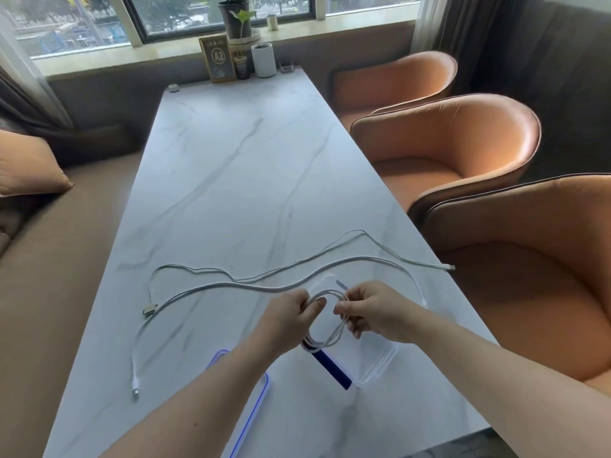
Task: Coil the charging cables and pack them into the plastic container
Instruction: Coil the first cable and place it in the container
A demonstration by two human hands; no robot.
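Observation:
Both hands hold a white charging cable wound into a small coil (332, 335) above the clear plastic container (380, 361). My left hand (291, 320) pinches the coil's upper left side. On the coil's right side, my right hand (370, 312) grips the loops. A dark blue strap (330, 366) hangs from the coil's bottom. Two more white cables lie loose on the marble table: one (231, 285) runs from the left to the container's far side, the thinner one (363, 234) snakes across to the right edge. The container's lid (254, 401), edged in blue, lies under my left forearm.
Three orange armchairs (463, 150) line the table's right side. A bench with a cushion (29, 166) runs along the left. At the far end stand a sign holder (216, 59), a white cup (264, 59) and a potted plant (236, 19) on the sill.

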